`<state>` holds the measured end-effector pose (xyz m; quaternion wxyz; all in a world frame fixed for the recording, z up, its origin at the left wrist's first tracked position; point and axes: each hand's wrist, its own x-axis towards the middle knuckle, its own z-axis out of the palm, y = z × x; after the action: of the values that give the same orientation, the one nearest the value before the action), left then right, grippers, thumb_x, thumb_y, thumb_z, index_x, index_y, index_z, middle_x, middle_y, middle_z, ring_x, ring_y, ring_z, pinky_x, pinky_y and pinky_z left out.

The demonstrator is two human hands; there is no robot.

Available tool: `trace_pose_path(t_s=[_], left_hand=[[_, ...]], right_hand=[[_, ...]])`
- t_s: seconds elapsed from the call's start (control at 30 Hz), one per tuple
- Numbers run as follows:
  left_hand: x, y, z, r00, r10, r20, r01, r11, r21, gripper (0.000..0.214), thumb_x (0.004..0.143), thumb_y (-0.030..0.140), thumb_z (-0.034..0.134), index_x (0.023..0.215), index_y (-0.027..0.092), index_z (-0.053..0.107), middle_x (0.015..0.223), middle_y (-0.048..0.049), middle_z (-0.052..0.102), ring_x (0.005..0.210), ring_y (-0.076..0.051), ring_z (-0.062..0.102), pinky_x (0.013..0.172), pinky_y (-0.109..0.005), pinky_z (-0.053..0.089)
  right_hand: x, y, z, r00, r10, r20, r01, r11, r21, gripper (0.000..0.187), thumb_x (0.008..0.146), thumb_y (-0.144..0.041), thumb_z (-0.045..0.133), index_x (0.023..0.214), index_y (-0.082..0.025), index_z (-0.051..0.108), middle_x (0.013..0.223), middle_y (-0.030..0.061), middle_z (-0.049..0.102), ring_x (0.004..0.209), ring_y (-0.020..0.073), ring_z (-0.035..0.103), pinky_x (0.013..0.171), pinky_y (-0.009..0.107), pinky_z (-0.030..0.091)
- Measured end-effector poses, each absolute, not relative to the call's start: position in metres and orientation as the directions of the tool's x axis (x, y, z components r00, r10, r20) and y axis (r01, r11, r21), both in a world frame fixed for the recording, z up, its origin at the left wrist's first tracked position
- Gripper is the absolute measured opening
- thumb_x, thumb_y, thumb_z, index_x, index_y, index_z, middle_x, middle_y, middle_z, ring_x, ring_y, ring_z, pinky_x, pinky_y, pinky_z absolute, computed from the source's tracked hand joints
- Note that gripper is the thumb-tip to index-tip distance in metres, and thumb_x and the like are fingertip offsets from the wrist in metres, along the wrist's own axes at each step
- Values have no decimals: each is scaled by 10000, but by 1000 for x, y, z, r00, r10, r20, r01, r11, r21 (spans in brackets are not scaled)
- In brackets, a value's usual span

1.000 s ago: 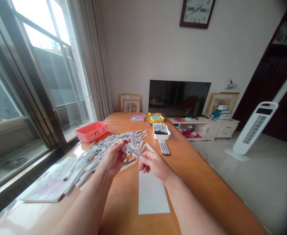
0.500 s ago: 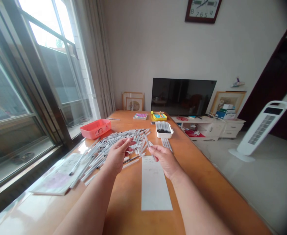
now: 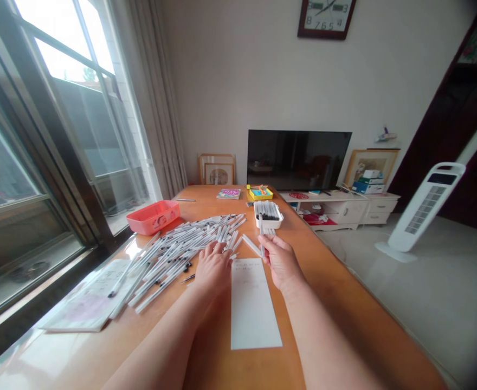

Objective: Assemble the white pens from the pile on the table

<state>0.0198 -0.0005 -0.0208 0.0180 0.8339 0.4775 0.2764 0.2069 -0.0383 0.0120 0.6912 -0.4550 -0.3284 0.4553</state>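
Note:
My right hand (image 3: 279, 260) is closed on a slim, pale pen (image 3: 261, 230), held nearly upright above the far end of a paper sheet (image 3: 255, 314). My left hand (image 3: 214, 265) reaches palm-down over the near right edge of a large pile of pens (image 3: 169, 252); its fingers are apart, with the tips partly hidden among the pens. Many in the pile have clear or whitish barrels and dark ends. One loose pale tube (image 3: 251, 245) lies between my hands. Beyond my right hand stands a white box (image 3: 269, 223) packed with similar pens, black ends toward me.
A red plastic basket (image 3: 153, 218) stands at the left behind the pile. A booklet (image 3: 76, 309) lies under the pile's left end. Farther back on the wooden table (image 3: 323, 303) are a magazine (image 3: 228, 193) and a yellow box (image 3: 259, 193). The table's right edge drops to the floor.
My left hand has come down and forward onto the pile's edge. My right hand has turned the pen more upright. The view has shifted slightly to the right.

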Motion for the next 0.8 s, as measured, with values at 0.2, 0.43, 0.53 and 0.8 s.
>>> trace_pose_path(t_s=[0.2,0.43,0.53,0.8], left_hand=[[22,6,-29,457,790,408,805,-562,188,308,865,207,543,1057,332,749,1403,-61,577,1401,-384,291,1043,-546,264],[27,-4,-15,484,781,396,764,-597,244,266,882,273,560,1099,305,710,1147,-98,666,1175,-343,455,950,-488,314],[31,-7,-12,508,778,371,762,-606,228,234,878,263,562,1029,312,734,1106,-99,671,1157,-345,457,949,-490,299],[36,-10,-11,542,767,343,733,-631,254,158,842,202,582,903,254,717,961,-107,689,1038,-325,511,903,-459,336]], right_hand=[[208,-37,12,378,925,49,-323,181,-929,350,678,-472,814,794,-177,665,587,-31,524,496,85,379,463,246,262],[205,-42,20,377,925,52,-370,201,-907,357,659,-455,827,782,-172,646,606,-26,542,520,85,418,472,238,303],[204,-42,21,381,923,56,-352,201,-914,359,658,-466,823,772,-173,647,607,-24,548,516,88,420,473,245,306],[204,-40,18,379,924,50,-348,192,-918,314,674,-422,820,759,-164,663,596,-24,553,522,78,386,472,232,261]])
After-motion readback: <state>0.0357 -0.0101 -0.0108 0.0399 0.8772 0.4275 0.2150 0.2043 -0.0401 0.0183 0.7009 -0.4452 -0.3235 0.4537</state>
